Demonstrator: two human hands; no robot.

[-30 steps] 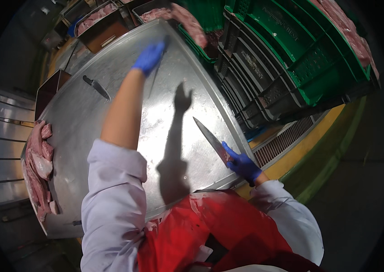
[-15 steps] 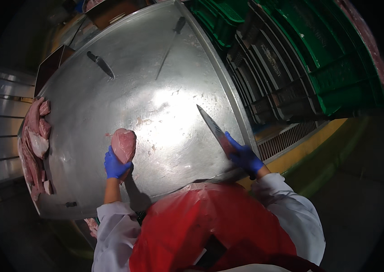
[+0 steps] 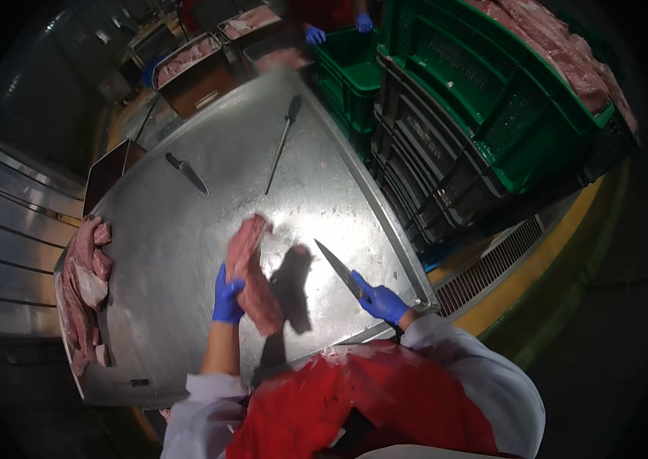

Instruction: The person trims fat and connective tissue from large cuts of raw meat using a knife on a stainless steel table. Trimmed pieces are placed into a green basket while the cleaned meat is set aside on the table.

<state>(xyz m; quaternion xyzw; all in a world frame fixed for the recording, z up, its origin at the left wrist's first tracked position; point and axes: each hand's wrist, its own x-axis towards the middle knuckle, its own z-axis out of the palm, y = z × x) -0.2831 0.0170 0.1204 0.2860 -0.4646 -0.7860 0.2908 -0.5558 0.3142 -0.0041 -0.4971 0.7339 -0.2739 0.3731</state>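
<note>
My left hand point(image 3: 227, 298), in a blue glove, is wrapped round the side of a long pink piece of meat point(image 3: 250, 268). The meat is lifted off the metal table point(image 3: 163, 291), and its shadow falls to the right of it. In my right hand point(image 3: 383, 304), also gloved in blue, is a knife point(image 3: 336, 265) with a long pointed blade. The blade points forward and to the left, over the table's right part, apart from the meat. Its handle is mostly hidden in my fingers.
A second knife point(image 3: 187, 173) and a sharpening steel point(image 3: 282, 145) lie on the far part of the table. Meat strips point(image 3: 84, 287) line its left edge. Stacked crates point(image 3: 484, 99) stand at the right, meat in the top one. A co-worker's gloved hands point(image 3: 315, 34) touch a green crate point(image 3: 350, 73).
The view has tilted to show more of the far side. My left hand has raised the meat and moved it right, showing its length. The knife is now closer to the meat.
</note>
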